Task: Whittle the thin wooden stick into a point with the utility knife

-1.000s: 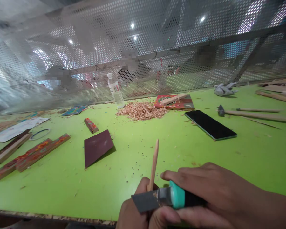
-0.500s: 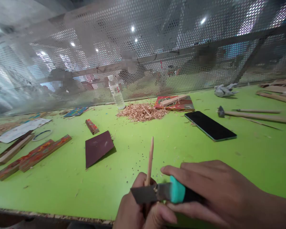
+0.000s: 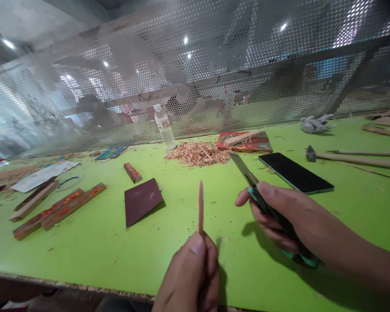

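Note:
My left hand (image 3: pixel 195 273) pinches a thin pointed wooden stick (image 3: pixel 200 207) and holds it upright near the front edge of the green table (image 3: pixel 84 251). To its right, my right hand (image 3: pixel 279 212) grips a utility knife (image 3: pixel 247 175) with a teal and black handle. The grey blade points up and away, clear of the stick. The two hands are apart by about a hand's width.
A dark sandpaper sheet (image 3: pixel 142 200) lies left of the stick. A heap of wood shavings (image 3: pixel 198 153), a plastic bottle (image 3: pixel 164 126) and a black phone (image 3: pixel 295 172) sit further back. Painted wooden strips (image 3: pixel 58 210) lie at the left, a hammer (image 3: pixel 351 157) at the right. Perforated mesh (image 3: pixel 214 65) closes the back.
The knife blade was against the stick just above my left hand. My right hand has swung the knife away to the right and up, leaving the stick free.

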Tool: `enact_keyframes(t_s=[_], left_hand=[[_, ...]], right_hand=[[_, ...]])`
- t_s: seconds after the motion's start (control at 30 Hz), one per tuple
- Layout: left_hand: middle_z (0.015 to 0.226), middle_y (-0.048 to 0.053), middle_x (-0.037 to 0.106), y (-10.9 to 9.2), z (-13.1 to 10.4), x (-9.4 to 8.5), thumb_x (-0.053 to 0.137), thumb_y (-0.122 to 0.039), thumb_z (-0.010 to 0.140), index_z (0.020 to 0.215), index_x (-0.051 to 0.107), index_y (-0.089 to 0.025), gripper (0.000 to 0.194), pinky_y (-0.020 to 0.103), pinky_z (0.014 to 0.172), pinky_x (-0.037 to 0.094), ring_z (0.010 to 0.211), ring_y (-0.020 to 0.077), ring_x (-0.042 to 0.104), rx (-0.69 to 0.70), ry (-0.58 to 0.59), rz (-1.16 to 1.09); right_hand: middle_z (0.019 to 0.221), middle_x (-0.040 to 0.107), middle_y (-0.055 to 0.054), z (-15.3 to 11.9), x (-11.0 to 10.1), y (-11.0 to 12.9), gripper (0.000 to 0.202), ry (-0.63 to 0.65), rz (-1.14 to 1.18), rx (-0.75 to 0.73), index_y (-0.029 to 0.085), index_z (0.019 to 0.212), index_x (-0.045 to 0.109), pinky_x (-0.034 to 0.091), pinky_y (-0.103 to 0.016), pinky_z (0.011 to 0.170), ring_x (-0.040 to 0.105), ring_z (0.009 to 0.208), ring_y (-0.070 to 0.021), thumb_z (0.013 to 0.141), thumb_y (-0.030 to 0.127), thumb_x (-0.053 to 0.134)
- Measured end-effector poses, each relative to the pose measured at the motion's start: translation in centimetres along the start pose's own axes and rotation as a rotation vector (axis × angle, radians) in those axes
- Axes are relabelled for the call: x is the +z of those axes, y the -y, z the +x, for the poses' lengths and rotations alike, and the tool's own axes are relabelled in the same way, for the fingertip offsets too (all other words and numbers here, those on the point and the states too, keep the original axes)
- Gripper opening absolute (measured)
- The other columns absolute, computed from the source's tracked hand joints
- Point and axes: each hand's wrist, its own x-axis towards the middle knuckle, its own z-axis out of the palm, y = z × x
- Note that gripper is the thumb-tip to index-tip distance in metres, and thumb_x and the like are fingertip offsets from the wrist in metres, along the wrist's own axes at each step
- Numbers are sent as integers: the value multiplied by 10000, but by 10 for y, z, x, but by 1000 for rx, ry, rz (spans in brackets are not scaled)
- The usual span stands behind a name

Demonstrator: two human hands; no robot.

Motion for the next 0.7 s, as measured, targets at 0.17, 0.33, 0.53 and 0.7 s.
enact_keyframes(t_s=[0.17, 0.33, 0.53, 0.7], left_hand=[[468, -114, 362, -14, 14, -7, 670, -534, 1017, 737, 582, -221, 429, 93, 327, 273, 326, 25, 157, -65, 357, -309], [578, -38, 599, -13, 18, -17, 618, -490, 1019, 856, 691, -200, 340, 94, 282, 290, 287, 23, 285, -38, 405, -398], [770, 66, 765, -11, 18, -17, 578, -448, 1046, 923, 737, -168, 345, 90, 293, 297, 297, -2, 337, 25, 412, -387], [798, 45, 777, -6, 21, -11, 683, -437, 1009, 865, 744, -161, 316, 99, 303, 317, 298, -16, 302, 50, 317, -369]], right_hand=[[661, 440, 89, 0, 1, 0, 465, 11, 104, 72, 231, 974, 697, 258, -208, 420, 316, 459, -74, 946, 693, 742], [661, 420, 89, 1, -2, -5, 478, 3, 62, 112, 226, 1000, 702, 243, -226, 423, 308, 456, -80, 967, 703, 704], [640, 442, 90, 6, -4, -9, 478, 36, 63, 119, 234, 969, 698, 263, -211, 406, 321, 429, -75, 945, 710, 722], [638, 418, 91, 5, -2, -10, 486, 37, 62, 130, 235, 979, 705, 268, -198, 411, 318, 451, -82, 961, 721, 701]])
